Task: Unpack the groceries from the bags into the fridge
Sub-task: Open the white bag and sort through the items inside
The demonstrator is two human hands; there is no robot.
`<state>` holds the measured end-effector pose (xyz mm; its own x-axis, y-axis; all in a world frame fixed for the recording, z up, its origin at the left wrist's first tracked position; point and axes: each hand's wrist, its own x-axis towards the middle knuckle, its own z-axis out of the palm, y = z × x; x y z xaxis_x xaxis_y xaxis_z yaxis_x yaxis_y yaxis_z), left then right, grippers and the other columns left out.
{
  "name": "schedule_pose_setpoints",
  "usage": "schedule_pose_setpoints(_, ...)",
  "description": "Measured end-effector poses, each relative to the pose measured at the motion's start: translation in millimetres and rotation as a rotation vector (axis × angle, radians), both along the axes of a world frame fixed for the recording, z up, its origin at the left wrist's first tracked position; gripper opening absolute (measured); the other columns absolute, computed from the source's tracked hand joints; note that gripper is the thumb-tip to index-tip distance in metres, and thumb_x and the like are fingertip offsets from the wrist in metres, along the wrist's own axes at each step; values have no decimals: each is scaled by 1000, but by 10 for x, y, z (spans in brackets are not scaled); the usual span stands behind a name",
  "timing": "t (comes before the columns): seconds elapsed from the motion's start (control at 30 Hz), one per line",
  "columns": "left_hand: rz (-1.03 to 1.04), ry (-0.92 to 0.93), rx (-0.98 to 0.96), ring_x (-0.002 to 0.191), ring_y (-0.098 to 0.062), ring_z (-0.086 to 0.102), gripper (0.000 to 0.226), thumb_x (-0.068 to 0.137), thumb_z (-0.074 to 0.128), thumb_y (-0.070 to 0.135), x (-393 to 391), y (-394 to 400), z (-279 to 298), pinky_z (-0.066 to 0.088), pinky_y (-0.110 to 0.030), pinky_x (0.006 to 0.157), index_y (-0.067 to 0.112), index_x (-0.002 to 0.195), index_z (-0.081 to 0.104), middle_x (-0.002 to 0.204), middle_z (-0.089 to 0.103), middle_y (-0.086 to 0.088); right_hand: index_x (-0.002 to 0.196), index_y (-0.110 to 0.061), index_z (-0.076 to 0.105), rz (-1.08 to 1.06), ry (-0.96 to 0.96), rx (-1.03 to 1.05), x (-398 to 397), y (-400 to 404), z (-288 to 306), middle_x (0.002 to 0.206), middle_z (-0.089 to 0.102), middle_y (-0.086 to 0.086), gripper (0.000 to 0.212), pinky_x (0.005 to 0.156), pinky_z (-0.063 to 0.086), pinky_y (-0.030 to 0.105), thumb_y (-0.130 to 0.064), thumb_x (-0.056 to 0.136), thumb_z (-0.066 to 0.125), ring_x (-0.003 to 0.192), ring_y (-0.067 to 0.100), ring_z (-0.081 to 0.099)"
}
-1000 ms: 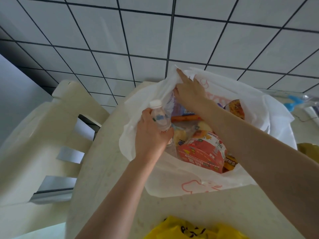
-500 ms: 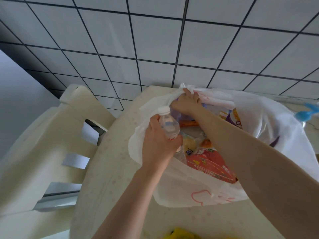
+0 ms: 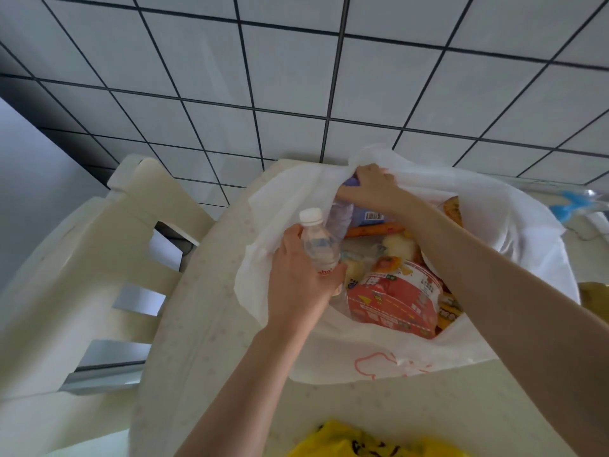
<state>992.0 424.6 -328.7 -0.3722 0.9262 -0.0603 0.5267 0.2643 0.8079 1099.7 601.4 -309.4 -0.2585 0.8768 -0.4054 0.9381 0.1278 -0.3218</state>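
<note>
A white plastic bag [image 3: 362, 354] stands open on a cream round table [image 3: 204, 324]. My left hand [image 3: 300, 285] grips a small clear water bottle [image 3: 318, 244] with a white cap at the bag's left rim. My right hand [image 3: 372, 186] reaches across and holds the far edge of the bag, beside a purple packet [image 3: 365, 216]. Inside lie a red instant-noodle cup [image 3: 392, 301], an orange sausage stick [image 3: 375, 229], a second clear bottle [image 3: 339, 216] and other wrapped snacks.
A cream plastic chair [image 3: 82, 258] stands left of the table. A yellow bag [image 3: 369, 443] lies at the near edge. White floor tiles with dark grout [image 3: 296, 77] spread beyond. A blue object [image 3: 568, 206] sits at the far right.
My left hand has lifted the water bottle slightly at the bag's rim. My right hand has shifted along the far edge of the bag and closed on it. The view has shifted.
</note>
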Motion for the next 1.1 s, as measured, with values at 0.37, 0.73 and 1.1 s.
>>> schedule_pose_setpoints(0.37, 76, -83, 7, 103, -13, 52, 80, 66, 81, 44, -25, -341, 168, 41, -23, 81, 20, 130, 40, 115, 55, 7, 144, -24, 27, 220, -94, 155, 456, -955, -164, 147, 30, 11, 75, 107, 33, 48, -40, 80, 63, 134, 38, 25)
schedule_pose_setpoints(0.73, 63, -79, -14, 109, -12, 51, 80, 67, 82, 40, -40, -361, 173, 43, -27, 86, 21, 131, 38, 123, 54, 7, 134, -6, 35, 49, -323, 166, 503, -828, -169, 129, 34, 25, 48, 100, 35, 49, -13, 89, 51, 120, 47, 33)
schedule_pose_setpoints(1.1, -20, -172, -6, 100, -1, 47, 77, 77, 78, 31, -15, -479, 123, 38, -6, 72, 32, 131, 24, 119, 42, 15, 79, -13, 54, 121, -6, 204, 601, -899, 139, 79, 59, 1, 21, 52, 38, 25, -28, 88, 66, 66, 15, 54)
